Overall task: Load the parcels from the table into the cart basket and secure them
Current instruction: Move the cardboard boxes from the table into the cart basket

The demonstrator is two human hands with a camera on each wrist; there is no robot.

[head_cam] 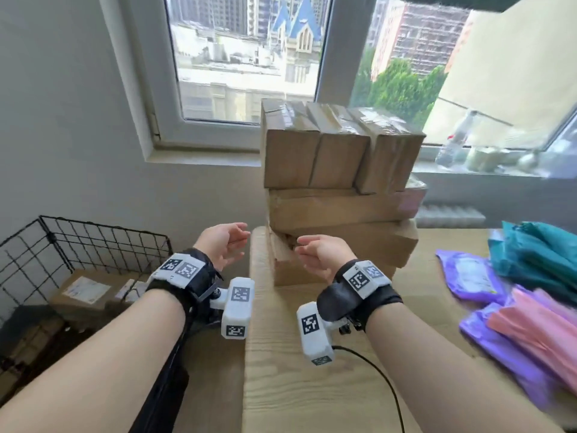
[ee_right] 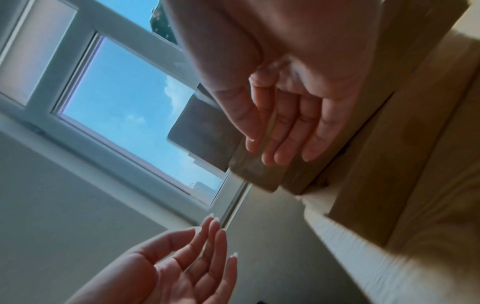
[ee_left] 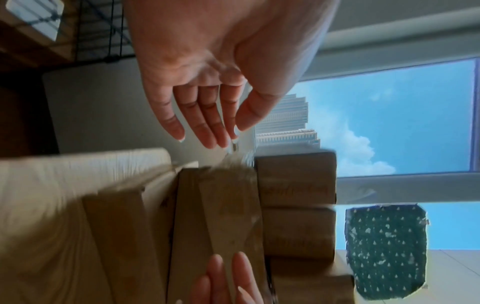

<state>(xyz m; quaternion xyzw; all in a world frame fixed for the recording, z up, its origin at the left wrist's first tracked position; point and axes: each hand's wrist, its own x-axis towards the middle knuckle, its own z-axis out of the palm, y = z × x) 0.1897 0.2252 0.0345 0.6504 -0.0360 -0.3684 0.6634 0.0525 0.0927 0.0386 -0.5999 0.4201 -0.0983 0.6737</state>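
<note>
A: Head view first. Tall stack of boxes (head_cam: 340, 189) at centre frame, on the table (head_cam: 312, 385), close to its left edge. Three small boxes upright on top, long flat ones under them, lower ones skewed.

B: Left hand (head_cam: 223, 245) and right hand (head_cam: 321, 254) both just short of the stack's base, fingers loose, nothing held.

A: Wire basket (head_cam: 93, 245) at lower left, down beside the table, one labelled box (head_cam: 84, 292) already inside. Soft mailer bags (head_cam: 515, 292) at right edge, untouched.

B: Biggest worry, probably: pulling a bottom box and toppling the loose upper ones off the table's left edge.

A: Left wrist view now. Left hand (ee_left: 207, 82) at top centre, fingers (ee_left: 207, 123) straight, apart from the boxes (ee_left: 296, 181) below. Fingertips of the other hand at bottom centre, in front of the cardboard; contact hard to tell.

B: Heavy blur here. Likely a fast reach, so a knock against the stack quite possible.

A: Right wrist view. Right hand (ee_right: 285, 92) at upper right, relaxed, fingertips in front of a box corner (ee_right: 254, 170). Touching or not, cannot tell.

B: Left hand (ee_right: 168, 267) at lower centre, palm up, empty. Risky if only one hand lands: uneven lift, sliding layers.
</note>
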